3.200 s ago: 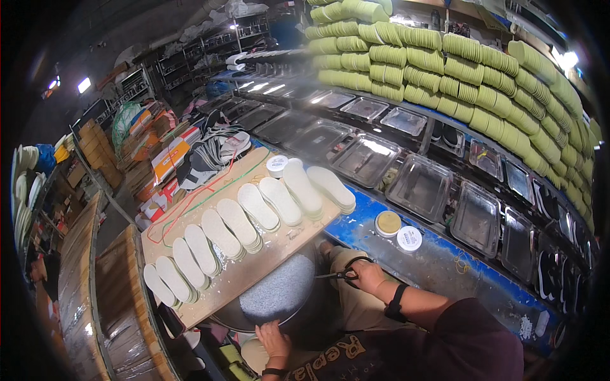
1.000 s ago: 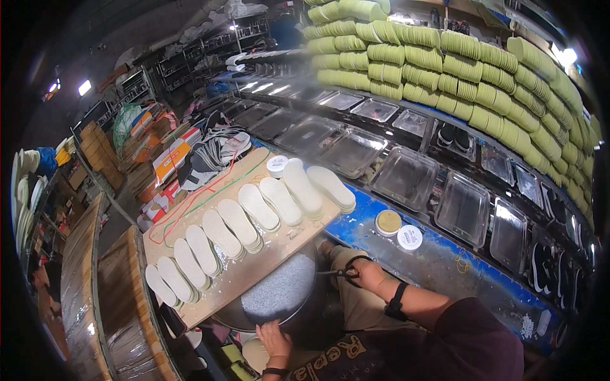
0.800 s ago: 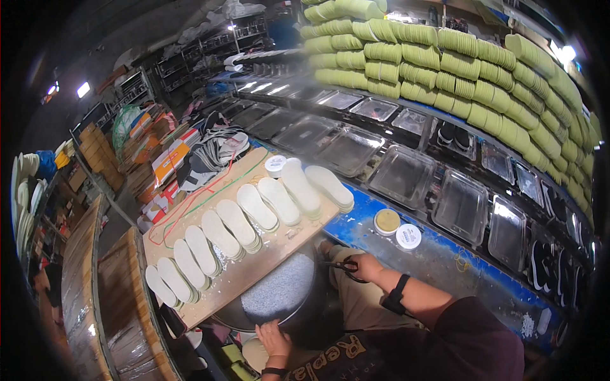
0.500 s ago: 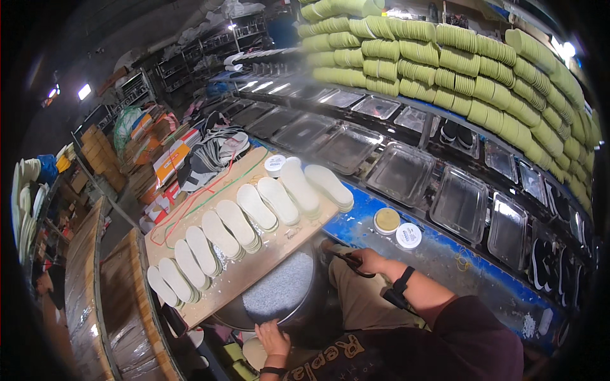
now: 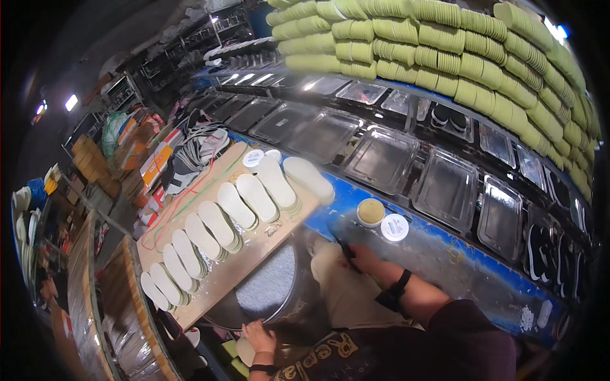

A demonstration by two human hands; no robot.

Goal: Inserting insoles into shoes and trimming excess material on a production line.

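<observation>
Below the board, my left hand (image 5: 259, 336) rests by the near rim of a round metal basin (image 5: 295, 295) holding pale bluish granules (image 5: 267, 279). Its fingers are bent and slightly apart; a pale rounded piece (image 5: 244, 350) lies just beneath it. Above my lap, my right hand (image 5: 367, 259) is closed round a dark tool (image 5: 343, 244) shaped like scissors, its tip blurred. Paired stacks of cream insoles (image 5: 219, 222) line the wooden board (image 5: 248, 267) in a slanting row. Right of the board stand an open tub of tan paste (image 5: 370, 211) and a white lid (image 5: 395, 227).
Rows of shiny metal trays (image 5: 381, 155) run along the blue-edged bench (image 5: 330, 219). Tall stacks of yellow-green insoles (image 5: 438, 54) rise behind them. Grey shoe uppers (image 5: 200, 146) and cartons (image 5: 155, 165) are heaped at the far left. White round lids (image 5: 253, 158) sit at the board's far end.
The whole scene has shifted left in view. My right hand has moved slightly right relative to the tub, and the dark tool now points more away from me. My left hand stays by the basin.
</observation>
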